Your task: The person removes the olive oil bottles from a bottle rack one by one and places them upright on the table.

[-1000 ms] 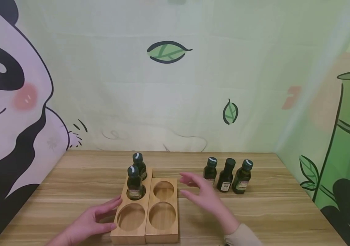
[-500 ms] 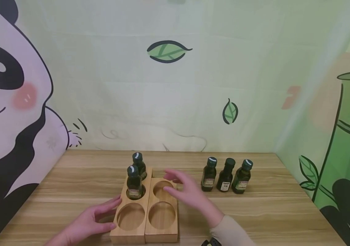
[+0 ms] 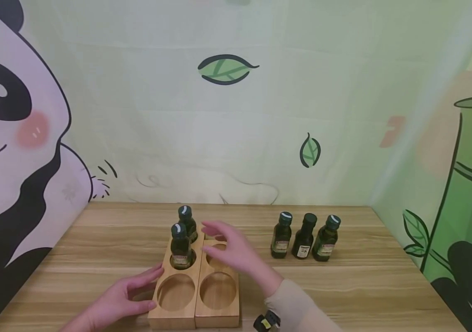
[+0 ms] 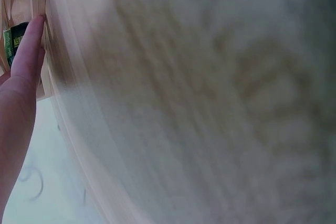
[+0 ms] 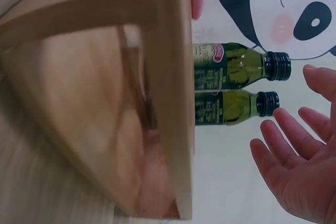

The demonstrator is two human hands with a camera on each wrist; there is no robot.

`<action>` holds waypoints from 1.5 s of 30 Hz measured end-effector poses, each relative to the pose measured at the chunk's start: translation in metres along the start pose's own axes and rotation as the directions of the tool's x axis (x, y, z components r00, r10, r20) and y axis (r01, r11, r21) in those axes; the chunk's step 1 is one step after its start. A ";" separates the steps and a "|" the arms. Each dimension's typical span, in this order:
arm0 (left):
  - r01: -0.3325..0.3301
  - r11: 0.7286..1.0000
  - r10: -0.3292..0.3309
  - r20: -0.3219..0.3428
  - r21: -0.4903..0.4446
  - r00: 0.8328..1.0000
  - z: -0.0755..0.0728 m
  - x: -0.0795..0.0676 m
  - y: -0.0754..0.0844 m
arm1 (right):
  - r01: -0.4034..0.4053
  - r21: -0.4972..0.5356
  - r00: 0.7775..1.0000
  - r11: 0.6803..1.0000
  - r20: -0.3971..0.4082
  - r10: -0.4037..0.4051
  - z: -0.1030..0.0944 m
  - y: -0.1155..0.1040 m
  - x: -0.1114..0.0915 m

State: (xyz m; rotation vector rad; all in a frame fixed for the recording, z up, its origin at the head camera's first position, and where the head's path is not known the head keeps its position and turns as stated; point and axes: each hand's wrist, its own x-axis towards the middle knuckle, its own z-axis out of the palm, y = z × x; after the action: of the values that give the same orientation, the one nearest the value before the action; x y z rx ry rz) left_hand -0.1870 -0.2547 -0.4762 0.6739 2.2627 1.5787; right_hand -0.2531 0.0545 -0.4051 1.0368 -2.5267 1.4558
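Observation:
Two wooden blocks with round holes lie side by side, the left block (image 3: 172,322) and the right block (image 3: 218,320). Two dark green glass bottles with black caps, a nearer one (image 3: 181,249) and a farther one (image 3: 190,226), stand in the left block's back holes. My left hand (image 3: 113,295) rests its fingertips and thumb against that block's left side. Above the right block's back hole hovers my right hand (image 3: 233,249), fingers spread and holding nothing. In the right wrist view, both bottles (image 5: 239,66) are just beyond its fingers (image 5: 286,135).
Three more dark bottles stand upright at the back right: a left one (image 3: 281,235), a slimmer middle one (image 3: 304,237) and a right one (image 3: 325,238). The wood-grain table (image 3: 368,290) ends at a printed panda backdrop (image 3: 157,115).
My right hand has moved left from beside the three bottles to over the right block, close to the standing bottles. The left hand and the blocks have stayed put.

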 end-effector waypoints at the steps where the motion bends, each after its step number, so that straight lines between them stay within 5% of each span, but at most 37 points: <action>1: 0.001 1.000 -0.001 -0.001 0.000 1.000 0.000 0.000 0.000 | -0.008 0.003 1.000 1.000 -0.001 0.008 0.002 -0.002 0.002; 20: -0.009 1.000 0.009 -0.002 0.004 1.000 0.000 0.000 0.001 | -0.073 0.081 0.996 0.994 -0.048 0.077 0.029 -0.019 0.034; 31: -0.009 1.000 0.009 0.012 0.012 1.000 -0.001 0.001 0.002 | -0.190 0.223 0.979 0.956 -0.027 0.201 0.047 -0.016 0.034; 45: 0.010 1.000 -0.009 0.026 -0.021 1.000 -0.002 0.000 0.001 | -0.211 0.248 0.963 0.946 -0.113 0.244 0.056 -0.016 0.037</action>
State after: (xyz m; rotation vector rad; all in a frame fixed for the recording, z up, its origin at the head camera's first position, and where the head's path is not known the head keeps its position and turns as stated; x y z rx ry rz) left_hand -0.1879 -0.2559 -0.4742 0.6731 2.2248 1.5781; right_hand -0.2571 -0.0146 -0.4111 0.6468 -2.4846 1.8535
